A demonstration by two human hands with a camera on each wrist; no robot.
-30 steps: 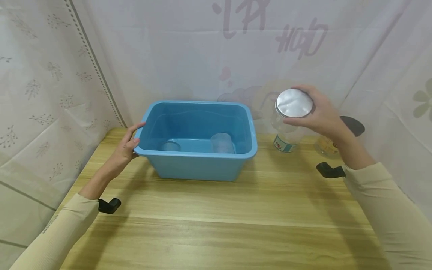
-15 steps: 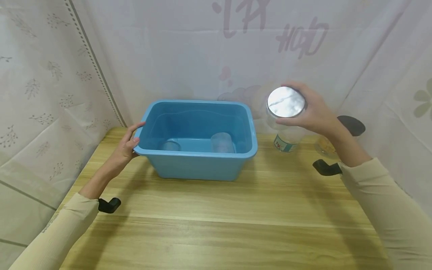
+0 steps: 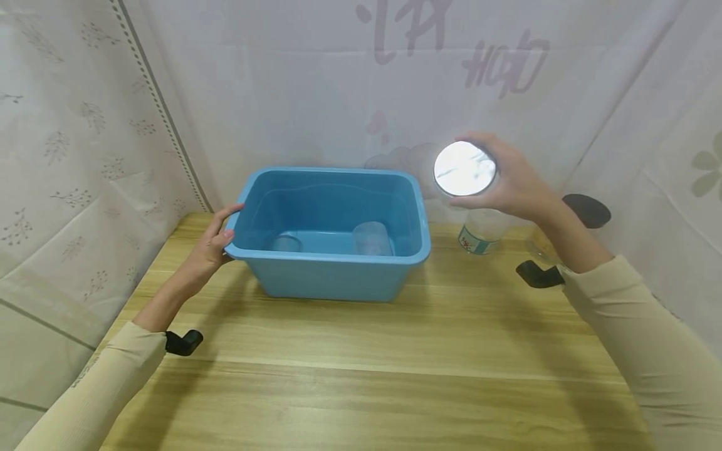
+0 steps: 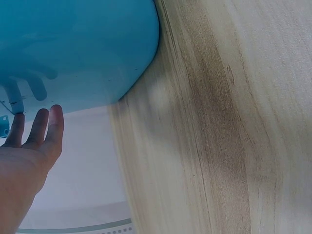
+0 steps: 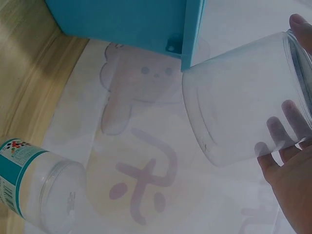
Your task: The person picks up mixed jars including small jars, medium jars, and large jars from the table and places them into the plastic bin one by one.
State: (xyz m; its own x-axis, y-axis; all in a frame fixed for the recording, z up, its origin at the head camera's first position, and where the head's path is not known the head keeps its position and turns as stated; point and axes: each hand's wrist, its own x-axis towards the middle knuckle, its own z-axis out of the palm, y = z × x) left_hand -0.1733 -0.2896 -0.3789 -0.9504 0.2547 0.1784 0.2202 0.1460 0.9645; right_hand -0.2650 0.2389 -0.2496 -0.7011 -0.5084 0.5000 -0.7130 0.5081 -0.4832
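Head view takes in the wood-grained table and, on it, the rectangular blue tub, which has stayed put while the left hand holds its left rim, thumb over the edge. What has changed is the clear silver-lidded jar: over the last second it has shifted leftward, so it now hangs above the table just right of the tub, nearer the tub's right rim. The right hand grips it around the lid end. From the right wrist the jar's far end overlaps the tub's rim; whether they touch cannot be told. Nothing shows inside this jar. Right of the tub stands a teal-labelled clear jar; farther right of the tub is a black-lidded jar, partly hidden by the right forearm, its contents unclear. Inside the tub, a clear plastic container at the right seems to lie on its side; at the left a second clear container shows only partly above the front wall.
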